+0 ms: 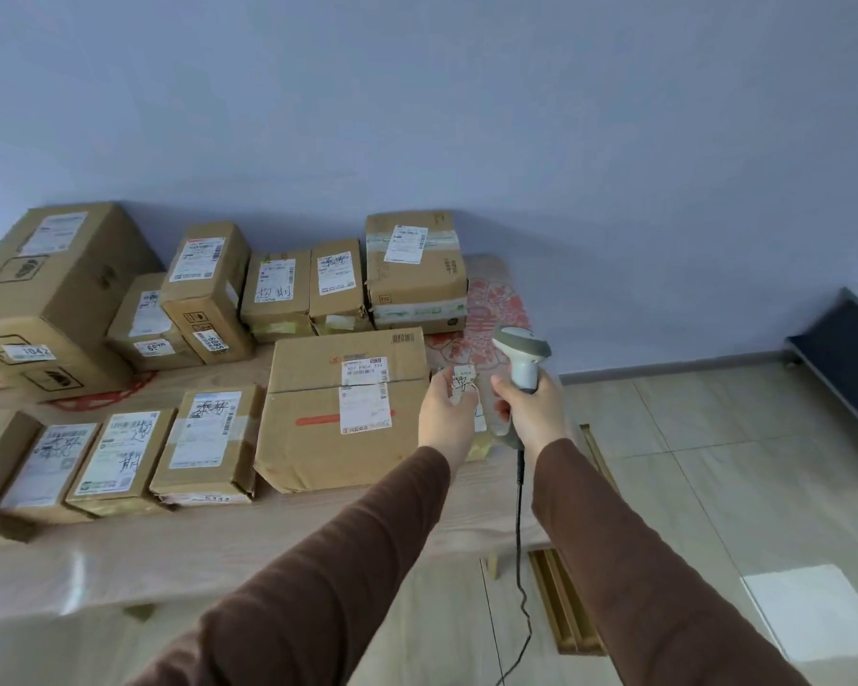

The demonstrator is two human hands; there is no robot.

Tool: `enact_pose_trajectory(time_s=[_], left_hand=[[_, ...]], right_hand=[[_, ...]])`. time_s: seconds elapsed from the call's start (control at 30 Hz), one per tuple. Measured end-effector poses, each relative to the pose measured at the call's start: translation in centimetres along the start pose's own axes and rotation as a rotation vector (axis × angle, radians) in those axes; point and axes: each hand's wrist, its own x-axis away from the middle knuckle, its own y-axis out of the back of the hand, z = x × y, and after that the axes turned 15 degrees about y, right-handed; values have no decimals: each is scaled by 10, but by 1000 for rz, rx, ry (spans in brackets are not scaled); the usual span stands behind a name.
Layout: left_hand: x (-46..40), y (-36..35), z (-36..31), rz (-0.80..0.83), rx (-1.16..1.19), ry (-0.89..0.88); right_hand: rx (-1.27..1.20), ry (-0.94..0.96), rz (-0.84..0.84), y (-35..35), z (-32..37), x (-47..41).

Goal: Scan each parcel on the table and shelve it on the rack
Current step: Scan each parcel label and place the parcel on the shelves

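Counter: pale wood-grain top under a glossy transparent cover, set against a plain blue-grey wall. Red paper-cut style pattern visible beneath the cover at the far right end.

Floor: light beige tiles with thin grout lines; white rectangular patch at lower right. Grey skirting along the wall base. Dark slanted panel at the right edge; nature not determinable.

Parcels on counter, all brown cardboard with white shipping labels:
- Far row: large carton at left marked 1042, two mid-size boxes, two small boxes with handwriting on the labels, and a taped box at the right end.
- Near row: three small boxes side by side, touching; further carton partly cut off at the left edge.
- Large parcel with a red stripe, just beside the near row, right of centre.

Left hand: raised at the right edge of the large parcel, grip pinching a small parcel with handwritten label; mostly hidden behind the hand, shape not determinable.

Right hand: grip wrapped round the handle of a grey-white barcode scanner, head tilted left toward the small parcel. Dark cable hanging from the handle base toward the floor.

Both forearms in brown sleeves.
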Motion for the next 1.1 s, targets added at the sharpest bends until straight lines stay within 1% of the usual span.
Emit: enact_pose_trajectory(time_s=[0.13, 0.23, 0.33, 0.47, 0.63, 0.77, 0.83, 0.97, 1.1], left_hand=[[-20, -31, 15, -62, -48, 36], [-39, -43, 30, -102, -27, 101], [-55, -50, 45, -123, 9, 143], [-57, -56, 47, -153, 23, 201], [-70, -61, 51, -167, -54, 229], [-79, -62, 47, -192, -251, 248], [-84, -60, 44, -198, -285, 275], [-90, -59, 47, -128, -70, 408], [-86, -54, 54, -55, 10, 438]], right_hand=[[60, -48, 22, 2, -40, -20], [90, -74, 53, 0, -62, -29], [55, -109, 90, -4, -80, -33], [19, -155, 98, -7, -99, -37], [12, -220, 61, -5, -121, -39], [24, -262, 27, -4, -128, -42], [30, -270, 24, -4, -132, -43], [36, -288, 16, -3, -138, -42], [1, -298, 9, -2, -133, -39]])
